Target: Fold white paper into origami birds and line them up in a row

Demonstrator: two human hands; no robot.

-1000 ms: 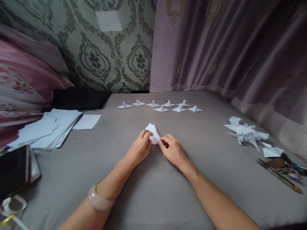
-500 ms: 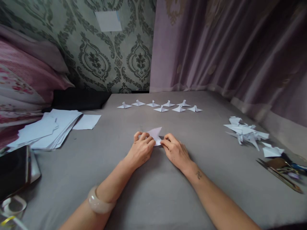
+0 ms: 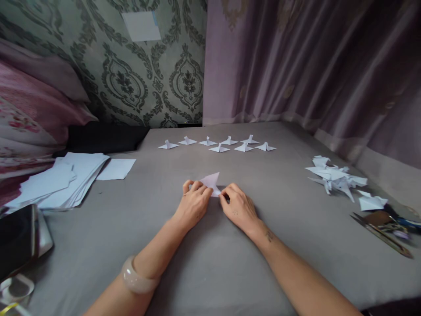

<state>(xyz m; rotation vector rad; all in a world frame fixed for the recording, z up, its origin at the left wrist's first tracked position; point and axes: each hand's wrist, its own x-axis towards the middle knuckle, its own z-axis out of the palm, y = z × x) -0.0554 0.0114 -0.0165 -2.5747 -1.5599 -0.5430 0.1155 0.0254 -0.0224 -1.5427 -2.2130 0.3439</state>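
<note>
A white folded paper (image 3: 211, 179) lies between my hands near the middle of the grey surface, its pointed end aimed away from me. My left hand (image 3: 194, 202) grips its left side, the fingers curled over and partly hiding it. With thumb and forefinger together, my right hand (image 3: 237, 202) pinches the paper's lower right corner. Beyond my hands, several small folded paper birds (image 3: 219, 148) stand in two loose rows.
On the left are stacked paper sheets (image 3: 88, 175), a phone (image 3: 18, 241) and a roll of tape (image 3: 16, 287). To the right lie a heap of folded papers (image 3: 337, 177) and scissors (image 3: 381, 235). A curtain (image 3: 296, 66) hangs behind.
The view has shifted slightly. My right fingers have closed tighter at the paper's corner, while my left hand keeps its grip on the paper.
</note>
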